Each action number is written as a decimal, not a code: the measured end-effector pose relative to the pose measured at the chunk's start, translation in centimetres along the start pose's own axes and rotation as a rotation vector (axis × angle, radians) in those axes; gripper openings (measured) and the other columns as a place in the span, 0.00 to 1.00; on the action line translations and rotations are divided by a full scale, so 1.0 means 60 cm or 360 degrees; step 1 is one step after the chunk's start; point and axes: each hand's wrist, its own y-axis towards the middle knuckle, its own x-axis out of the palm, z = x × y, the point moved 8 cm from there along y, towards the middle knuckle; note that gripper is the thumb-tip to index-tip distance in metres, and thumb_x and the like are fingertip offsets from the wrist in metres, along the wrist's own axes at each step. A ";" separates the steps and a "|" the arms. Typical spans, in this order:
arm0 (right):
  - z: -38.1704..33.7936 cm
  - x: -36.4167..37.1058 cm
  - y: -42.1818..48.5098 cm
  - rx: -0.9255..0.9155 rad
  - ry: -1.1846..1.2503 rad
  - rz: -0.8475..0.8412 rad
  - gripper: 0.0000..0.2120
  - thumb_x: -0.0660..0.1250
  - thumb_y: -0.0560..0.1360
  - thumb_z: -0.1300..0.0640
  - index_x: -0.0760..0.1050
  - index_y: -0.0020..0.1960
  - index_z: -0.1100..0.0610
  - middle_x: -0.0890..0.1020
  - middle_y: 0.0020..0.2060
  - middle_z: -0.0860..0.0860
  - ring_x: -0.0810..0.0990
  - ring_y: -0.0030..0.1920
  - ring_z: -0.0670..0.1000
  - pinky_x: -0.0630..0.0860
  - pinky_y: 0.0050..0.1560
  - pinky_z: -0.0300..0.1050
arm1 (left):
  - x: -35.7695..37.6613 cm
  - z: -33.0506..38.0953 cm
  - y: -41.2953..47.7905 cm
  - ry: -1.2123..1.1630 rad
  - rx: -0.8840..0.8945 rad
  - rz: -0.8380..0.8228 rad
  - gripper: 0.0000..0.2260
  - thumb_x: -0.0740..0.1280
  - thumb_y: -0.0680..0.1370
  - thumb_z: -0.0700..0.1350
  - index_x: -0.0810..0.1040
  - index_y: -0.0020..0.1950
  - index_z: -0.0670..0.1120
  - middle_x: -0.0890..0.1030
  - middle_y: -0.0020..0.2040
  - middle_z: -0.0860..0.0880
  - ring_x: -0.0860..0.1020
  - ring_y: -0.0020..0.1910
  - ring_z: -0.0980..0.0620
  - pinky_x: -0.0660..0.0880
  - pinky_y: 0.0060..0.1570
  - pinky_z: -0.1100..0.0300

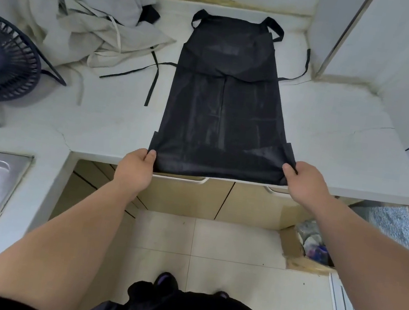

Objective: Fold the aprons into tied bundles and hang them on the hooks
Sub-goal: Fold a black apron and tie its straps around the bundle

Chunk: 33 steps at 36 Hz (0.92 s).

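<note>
White counter [330, 146] is stretching across the kitchen, and the black apron [223, 110] is lying flat on it, long and narrow, with its top end pointing at the back wall. Its near edge is sitting right at the front lip of the counter. The left hand [134, 168] is pinching the near left corner between thumb and fingers. The right hand [304, 184] is pinching the near right corner. The two hands are wide apart, one at each side of the cloth. Thin ties [153, 79] are trailing out on both sides. A heap of pale aprons [85, 20] is lying at the back left, near a dark fan [4, 58]. No hooks are showing.

I think the person is getting ready to fold or roll the near end up toward the top. To do this well, both hands should be lifting together and going the same way, so the edge is landing straight. The cloth looks thin and floppy, so pulling it a little tight should be helping against wrinkles. The ties should be lying out at the sides, free for tying the bundle later.
</note>
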 end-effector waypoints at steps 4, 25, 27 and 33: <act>0.010 0.019 0.008 0.0063 -0.0037 -0.0081 0.15 0.54 0.82 0.51 0.71 0.45 0.61 0.76 0.42 0.56 0.74 0.45 0.58 0.71 0.50 0.50 | 0.005 -0.007 0.013 0.0272 -0.0021 0.0035 0.18 0.52 0.83 0.51 0.64 0.35 0.45 0.71 0.35 0.47 0.71 0.42 0.42 0.70 0.48 0.51; 0.028 0.011 0.004 0.0607 0.0884 -0.0115 0.11 0.63 0.73 0.69 0.65 0.36 0.59 0.69 0.36 0.55 0.69 0.33 0.52 0.71 0.27 0.40 | 0.017 -0.030 0.011 -0.0775 -0.0532 -0.0131 0.05 0.65 0.77 0.35 0.72 0.42 0.42 0.74 0.42 0.45 0.74 0.38 0.50 0.75 0.33 0.62; 0.015 0.007 0.002 0.0513 0.0886 -0.0151 0.12 0.59 0.74 0.71 0.65 0.37 0.57 0.68 0.37 0.55 0.67 0.34 0.53 0.69 0.27 0.41 | 0.013 -0.020 0.014 -0.0804 -0.0464 -0.0142 0.06 0.64 0.77 0.34 0.71 0.50 0.44 0.74 0.43 0.45 0.73 0.37 0.49 0.74 0.32 0.63; 0.004 0.016 -0.012 0.0541 0.1075 -0.0292 0.10 0.57 0.76 0.65 0.74 0.53 0.58 0.69 0.43 0.55 0.62 0.29 0.50 0.62 0.25 0.41 | 0.011 0.002 0.012 -0.0752 -0.0393 -0.0366 0.13 0.56 0.78 0.33 0.77 0.45 0.47 0.76 0.45 0.47 0.72 0.35 0.52 0.70 0.26 0.65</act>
